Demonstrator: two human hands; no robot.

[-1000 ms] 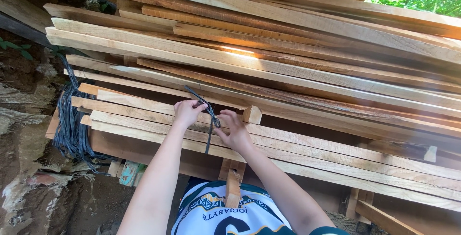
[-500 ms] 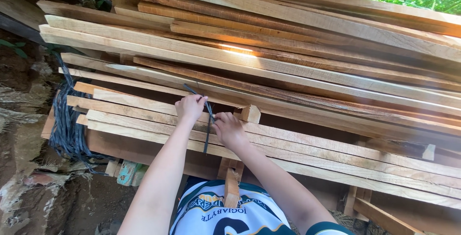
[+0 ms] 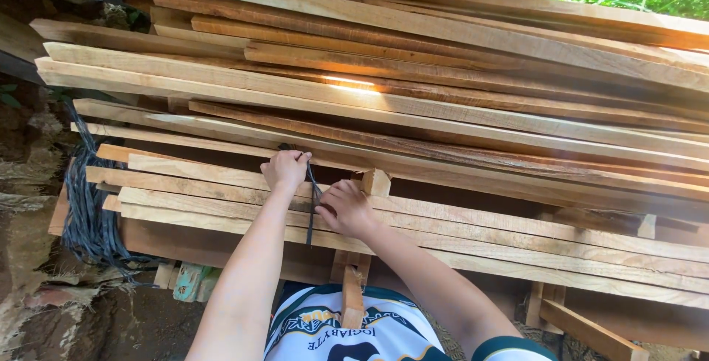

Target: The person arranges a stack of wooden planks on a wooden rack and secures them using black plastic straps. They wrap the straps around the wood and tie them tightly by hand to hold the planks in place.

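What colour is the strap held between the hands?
Dark grey to black strap, seen in the head view.

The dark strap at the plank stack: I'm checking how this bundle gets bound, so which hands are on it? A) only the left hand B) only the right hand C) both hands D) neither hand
C: the left hand grips the dark strap at its upper end against the plank stack, while the right hand pinches it just beside and lower down.

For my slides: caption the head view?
Both hands, left and right, pulling a dark strap against stacked planks.
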